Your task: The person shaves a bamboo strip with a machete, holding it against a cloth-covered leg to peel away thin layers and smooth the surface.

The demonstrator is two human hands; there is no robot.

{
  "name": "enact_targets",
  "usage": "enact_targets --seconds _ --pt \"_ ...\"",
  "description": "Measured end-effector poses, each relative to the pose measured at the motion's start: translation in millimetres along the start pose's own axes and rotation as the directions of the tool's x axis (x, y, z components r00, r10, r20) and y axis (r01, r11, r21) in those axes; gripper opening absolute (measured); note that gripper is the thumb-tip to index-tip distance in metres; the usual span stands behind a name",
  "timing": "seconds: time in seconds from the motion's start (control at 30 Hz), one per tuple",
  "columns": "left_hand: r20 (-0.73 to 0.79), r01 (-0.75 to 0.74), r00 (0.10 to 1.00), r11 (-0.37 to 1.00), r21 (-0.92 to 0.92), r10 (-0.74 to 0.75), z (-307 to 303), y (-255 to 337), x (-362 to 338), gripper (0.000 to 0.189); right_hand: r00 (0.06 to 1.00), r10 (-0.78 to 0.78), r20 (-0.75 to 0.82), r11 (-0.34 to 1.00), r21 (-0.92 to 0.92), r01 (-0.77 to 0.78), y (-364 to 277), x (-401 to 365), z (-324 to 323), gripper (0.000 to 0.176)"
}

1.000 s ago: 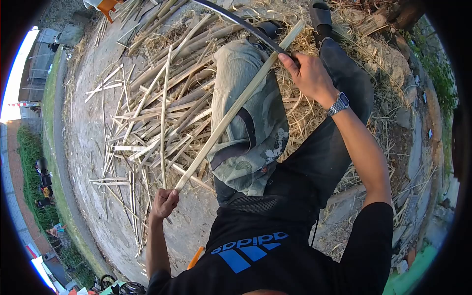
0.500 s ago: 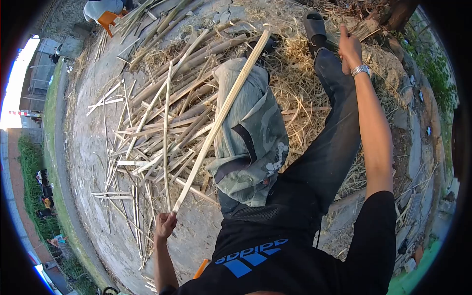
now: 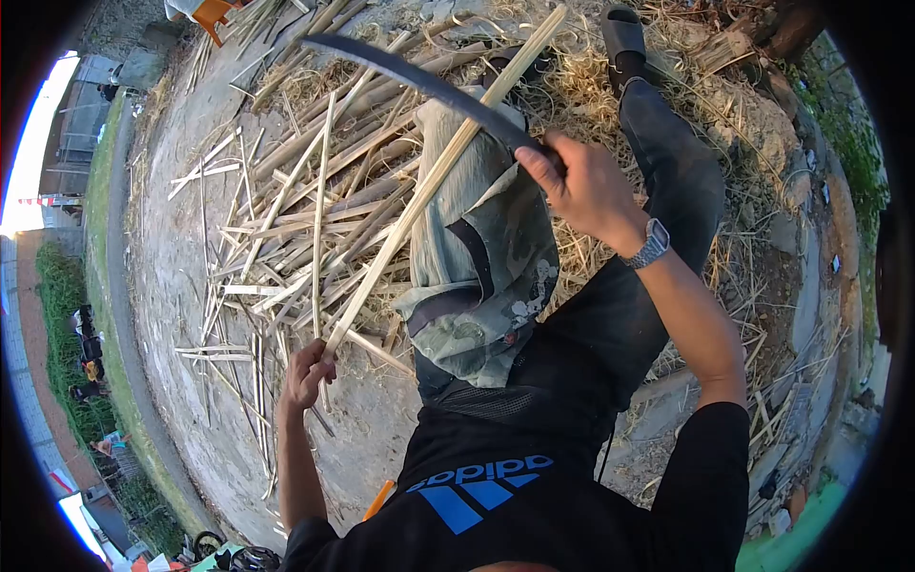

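Observation:
My left hand (image 3: 307, 374) is closed on the near end of a long pale strip (image 3: 405, 224), which slants up and away across my covered leg. In my right hand (image 3: 586, 186) is the handle of a long, dark, curved blade (image 3: 419, 78). The blade points to the upper left and crosses over the strip near its far part. A folded, worn camouflage cloth (image 3: 491, 257) lies over my leg beneath the strip.
Split strips and poles (image 3: 286, 229) lie in a heap on the ground to the left. Curly shavings (image 3: 581, 95) surround my feet. An orange chair (image 3: 212, 17) stands at the top left.
My right hand has come down and inward from the upper right, and the curved blade now shows over the strip. My left hand has risen slightly with the strip's near end.

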State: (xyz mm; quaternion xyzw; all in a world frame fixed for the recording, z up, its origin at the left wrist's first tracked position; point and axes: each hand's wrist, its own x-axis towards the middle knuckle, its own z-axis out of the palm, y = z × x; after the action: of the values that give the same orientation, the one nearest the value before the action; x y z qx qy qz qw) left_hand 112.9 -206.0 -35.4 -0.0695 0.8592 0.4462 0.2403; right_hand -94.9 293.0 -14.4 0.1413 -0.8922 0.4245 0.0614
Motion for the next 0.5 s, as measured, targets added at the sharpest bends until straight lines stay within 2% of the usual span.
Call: enact_targets --seconds 0.07,0.1,0.17,0.23,0.3,0.37,0.43,0.5 --pt "-0.045 -0.043 0.998 0.999 -0.002 0.043 16 47 29 0.036 0.996 -0.073 0.053 0.980 -0.180 0.082 -8 -4 18 0.061" --pt "-0.093 -0.054 0.994 0.999 0.007 0.055 32 79 43 0.034 0.995 -0.086 0.054 0.980 -0.177 0.094 -15 -3 21 0.061" --pt "-0.137 -0.122 0.982 0.989 0.087 0.134 61 123 60 0.031 0.990 -0.018 0.138 0.974 -0.221 0.049 -24 -3 22 0.061" --pt "-0.190 -0.041 0.981 0.999 0.006 0.041 80 153 71 0.031 0.988 -0.032 0.148 0.967 -0.245 0.068 -30 -2 15 0.059" --pt "-0.210 -0.097 0.973 0.995 0.021 0.099 87 144 81 0.037 0.982 -0.067 0.175 0.951 -0.288 0.116 -38 -6 9 0.056" --pt "-0.327 -0.152 0.914 0.950 0.273 0.240 94 137 79 0.048 0.980 -0.069 0.189 0.955 -0.271 0.120 -35 -8 11 0.054" --pt "-0.354 -0.128 0.912 0.965 0.230 0.205 98 125 70 0.048 0.972 -0.075 0.221 0.940 -0.309 0.143 -27 2 7 0.054" --pt "-0.346 -0.143 0.913 0.963 0.227 0.217 95 111 59 0.047 0.977 -0.107 0.182 0.924 -0.345 0.165 -6 26 -2 0.056"
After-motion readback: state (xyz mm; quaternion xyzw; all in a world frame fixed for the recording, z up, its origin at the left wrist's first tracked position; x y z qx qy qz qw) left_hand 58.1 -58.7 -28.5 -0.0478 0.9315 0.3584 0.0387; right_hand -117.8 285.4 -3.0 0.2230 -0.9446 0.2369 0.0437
